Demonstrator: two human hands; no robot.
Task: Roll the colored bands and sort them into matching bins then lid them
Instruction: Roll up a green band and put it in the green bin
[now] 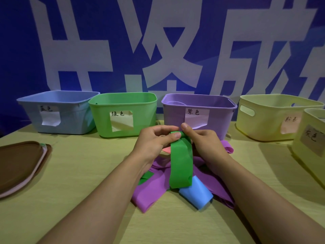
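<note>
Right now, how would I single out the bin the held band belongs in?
Follow the row of bins along the blue banner at the table's far edge. Second from the left stands the green bin, between a blue bin and a purple bin. Only it matches the green band.

Staged demonstration booth: printed blue banner (158,41) behind labelled bins (123,114).

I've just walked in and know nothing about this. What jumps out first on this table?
Two bare hands in the middle, the left hand and right hand, pinch the top end of a green band that hangs over a heap of purple bands. Behind them stand open bins in a row: a blue bin, a green bin, a purple bin and yellow ones at the right.
</note>
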